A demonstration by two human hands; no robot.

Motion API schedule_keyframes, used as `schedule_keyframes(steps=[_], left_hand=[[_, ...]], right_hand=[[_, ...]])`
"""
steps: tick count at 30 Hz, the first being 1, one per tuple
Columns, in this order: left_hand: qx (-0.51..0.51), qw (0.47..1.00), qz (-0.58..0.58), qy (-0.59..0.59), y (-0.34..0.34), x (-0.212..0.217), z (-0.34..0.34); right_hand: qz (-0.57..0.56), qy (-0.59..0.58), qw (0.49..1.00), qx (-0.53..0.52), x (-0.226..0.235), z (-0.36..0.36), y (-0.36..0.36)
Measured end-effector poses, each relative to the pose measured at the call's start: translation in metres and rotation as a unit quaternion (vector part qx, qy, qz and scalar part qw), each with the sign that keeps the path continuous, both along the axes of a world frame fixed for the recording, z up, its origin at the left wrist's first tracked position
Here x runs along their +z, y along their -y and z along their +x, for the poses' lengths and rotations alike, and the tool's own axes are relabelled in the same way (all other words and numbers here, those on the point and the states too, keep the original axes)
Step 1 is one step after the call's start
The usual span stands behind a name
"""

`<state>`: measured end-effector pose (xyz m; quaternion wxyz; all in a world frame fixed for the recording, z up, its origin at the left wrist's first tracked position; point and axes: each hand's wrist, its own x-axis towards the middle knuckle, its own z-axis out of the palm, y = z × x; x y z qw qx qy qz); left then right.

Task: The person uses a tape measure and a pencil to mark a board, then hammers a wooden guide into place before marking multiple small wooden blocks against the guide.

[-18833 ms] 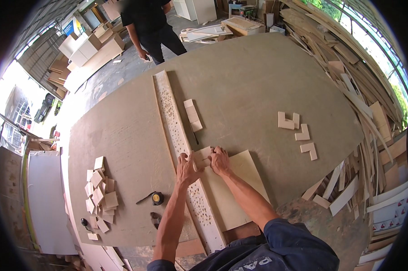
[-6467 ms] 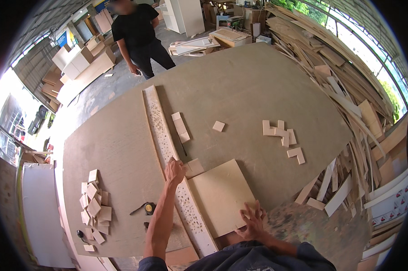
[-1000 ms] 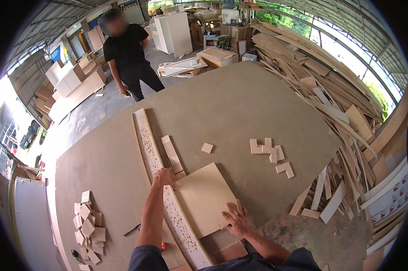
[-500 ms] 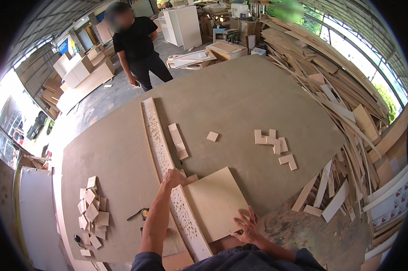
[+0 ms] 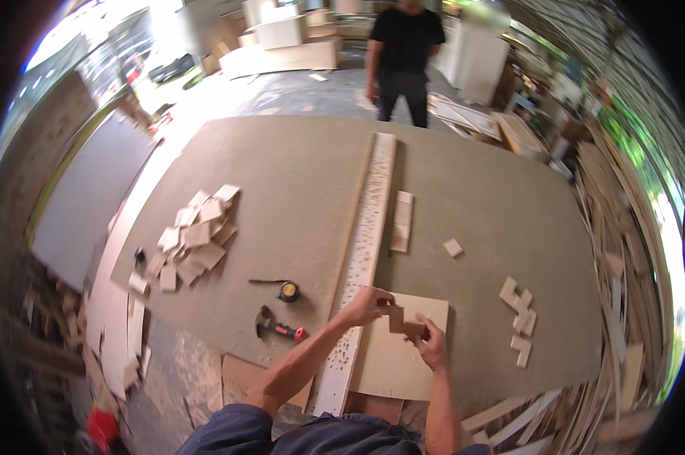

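Brown worktable (image 5: 282, 167): perforated strip (image 5: 365, 235), square board (image 5: 403, 356), block pile (image 5: 194, 235), tape measure (image 5: 287, 290).

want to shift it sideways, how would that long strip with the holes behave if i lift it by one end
The long strip is narrow and runs most of the way across the table, so it would probably sag or swing if raised by one end. It looks thin and flat, so probably light and unlikely to roll. The left hand rests at its edge.

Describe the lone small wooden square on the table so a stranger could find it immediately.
Start at the long perforated strip running down the big grey table. Just right of it lies a row of blocks; the single small square sits further right, alone and touching nothing.
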<state>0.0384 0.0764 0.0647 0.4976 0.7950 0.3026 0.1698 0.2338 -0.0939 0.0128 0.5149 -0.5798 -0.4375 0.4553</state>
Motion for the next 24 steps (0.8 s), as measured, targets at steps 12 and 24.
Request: schedule_keyframes(steps=[12,24], left_hand=[[0.451,0.878,-0.091,0.133,-0.031,-0.079,-0.131],[0.556,0.678,0.204,-0.436,-0.166,-0.094,-0.429]], right_hand=[[0.012,-0.34,0.85,-0.403,-0.038,0.099,0.043],[-0.132,-0.036,0.87,-0.474,-0.061,0.021,0.105]])
